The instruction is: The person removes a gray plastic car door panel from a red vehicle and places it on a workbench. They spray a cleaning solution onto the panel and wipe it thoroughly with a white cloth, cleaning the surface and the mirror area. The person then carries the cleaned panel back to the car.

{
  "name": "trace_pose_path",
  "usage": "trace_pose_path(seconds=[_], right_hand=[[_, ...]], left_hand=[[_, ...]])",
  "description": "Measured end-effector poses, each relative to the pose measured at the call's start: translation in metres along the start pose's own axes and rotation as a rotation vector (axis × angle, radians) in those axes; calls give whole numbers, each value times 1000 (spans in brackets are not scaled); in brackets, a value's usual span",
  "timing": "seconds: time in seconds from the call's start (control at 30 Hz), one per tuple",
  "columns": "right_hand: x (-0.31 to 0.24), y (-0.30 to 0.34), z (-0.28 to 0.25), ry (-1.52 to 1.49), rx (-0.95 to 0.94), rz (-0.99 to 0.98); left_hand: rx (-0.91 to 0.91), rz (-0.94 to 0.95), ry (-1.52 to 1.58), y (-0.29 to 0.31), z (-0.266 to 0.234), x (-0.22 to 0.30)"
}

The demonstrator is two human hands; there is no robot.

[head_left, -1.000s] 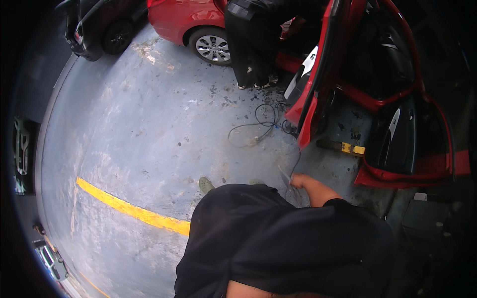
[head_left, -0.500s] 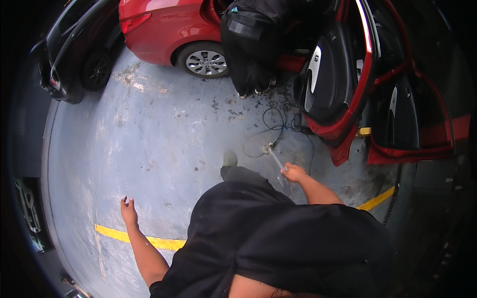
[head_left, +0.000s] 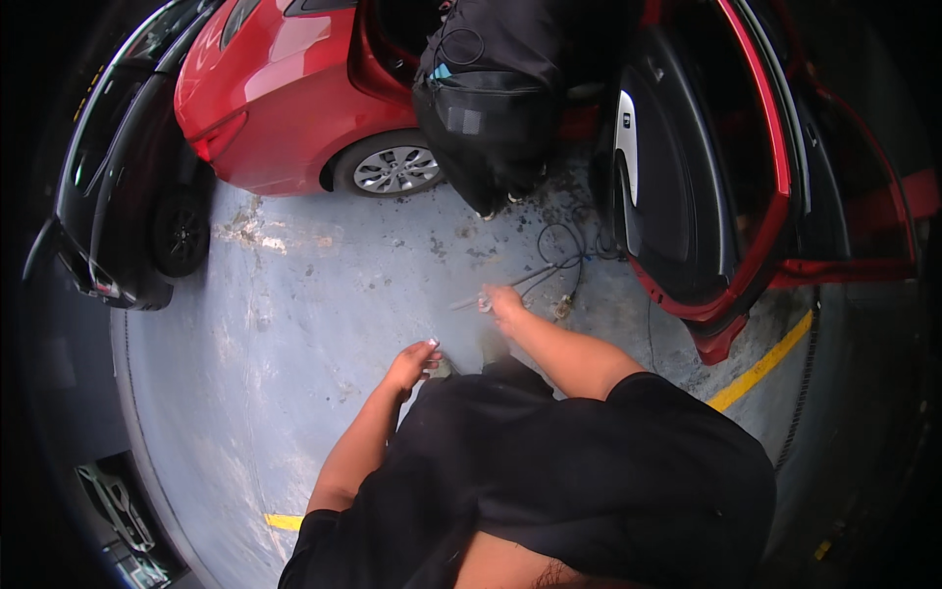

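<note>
My right hand [head_left: 502, 303] is closed around a thin pale tube, out in front of my body. One end of the tube [head_left: 463, 304] juts out to the left, smeared by motion. On the hand's other side a dark hose [head_left: 535, 273] runs back toward a loop on the floor; whether it joins the tube I cannot tell. My left hand [head_left: 410, 367] is nearer my body, its fingers loosely bent and apart, with nothing visible in them. A pale spot shows at one fingertip. A small brass-coloured fitting [head_left: 562, 308] lies on the floor beyond my right forearm.
A red car [head_left: 285, 108] stands ahead with its doors open; one red door [head_left: 687, 187] reaches in on the right. A person in dark clothes [head_left: 491, 108] leans at the car. A black car [head_left: 128, 187] stands at left. Yellow lines [head_left: 765, 363] mark the grey floor [head_left: 324, 324].
My left hand has swung in from the far left toward the middle. My right hand has moved left and forward with the tube, which now points left. The view has shifted toward the cars.
</note>
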State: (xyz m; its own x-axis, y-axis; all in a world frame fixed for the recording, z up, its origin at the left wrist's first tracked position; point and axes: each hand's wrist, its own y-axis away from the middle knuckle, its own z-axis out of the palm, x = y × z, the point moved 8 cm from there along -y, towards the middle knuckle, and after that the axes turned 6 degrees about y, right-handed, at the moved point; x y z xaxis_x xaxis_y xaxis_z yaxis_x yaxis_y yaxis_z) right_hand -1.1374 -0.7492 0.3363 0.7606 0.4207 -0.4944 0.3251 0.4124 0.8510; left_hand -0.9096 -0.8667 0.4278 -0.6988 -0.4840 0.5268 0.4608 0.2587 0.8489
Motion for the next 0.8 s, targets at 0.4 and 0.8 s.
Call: trace_pose_path(seconds=[0.4,0.8], right_hand=[[-100,38,232,542,-224,-283],[-120,-102,85,417,-247,-102]], left_hand=[[96,21,688,-52,-78,125],[421,-42,296,-88,-197,101]])
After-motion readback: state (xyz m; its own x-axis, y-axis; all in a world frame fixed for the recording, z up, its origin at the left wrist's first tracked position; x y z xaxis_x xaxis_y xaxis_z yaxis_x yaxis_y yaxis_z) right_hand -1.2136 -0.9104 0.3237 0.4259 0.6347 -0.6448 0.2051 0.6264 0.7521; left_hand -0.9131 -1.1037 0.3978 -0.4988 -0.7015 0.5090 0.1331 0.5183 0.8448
